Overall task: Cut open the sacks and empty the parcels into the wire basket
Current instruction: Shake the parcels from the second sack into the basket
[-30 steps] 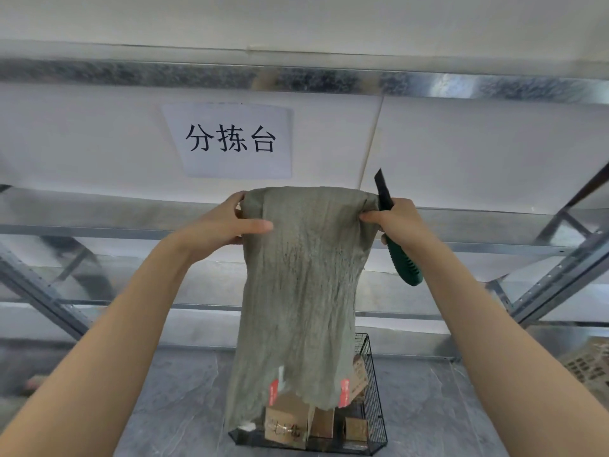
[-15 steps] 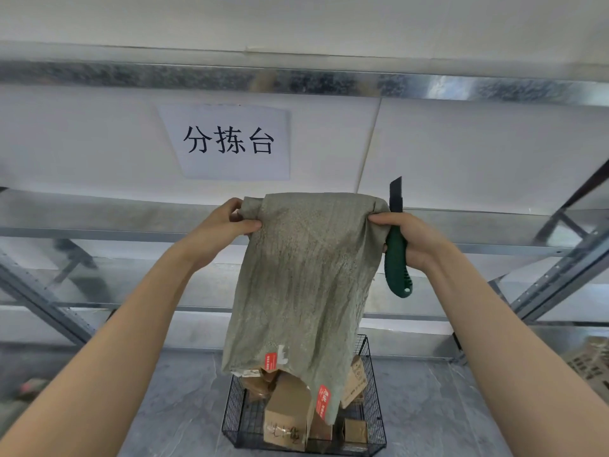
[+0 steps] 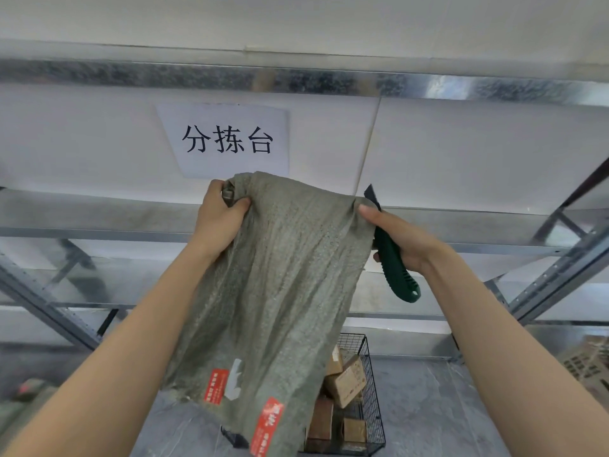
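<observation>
Beyond both hands runs the metal shelving (image 3: pixel 296 77), with a paper sign (image 3: pixel 227 140) just above the left hand; it only frames the work. Hanging from the two hands, the grey-green woven sack (image 3: pixel 280 291) is the biggest thing I deal with. I have it upside down by its closed end, so the cut mouth faces down and anything inside can drop by its own weight. It hangs limp and flat, so I judge it nearly or fully empty.

Below and between my forearms, partly hidden behind the sack's lower edge, the wire basket (image 3: pixel 372 390) sits on the grey floor. Brown parcels (image 3: pixel 346 380) are piled inside it, which is where the task wants them. The sack's mouth hangs a little toward the left of the basket, so a late parcel could miss the rim.

My left hand (image 3: pixel 219 222) is clenched on a bunched corner of the sack. My right hand (image 3: pixel 398 239) pinches the other corner with thumb and fingers while the remaining fingers wrap the green-handled utility knife (image 3: pixel 395 268). Its dark tip pokes up behind the fabric, away from my left hand, ready for another sack.
</observation>
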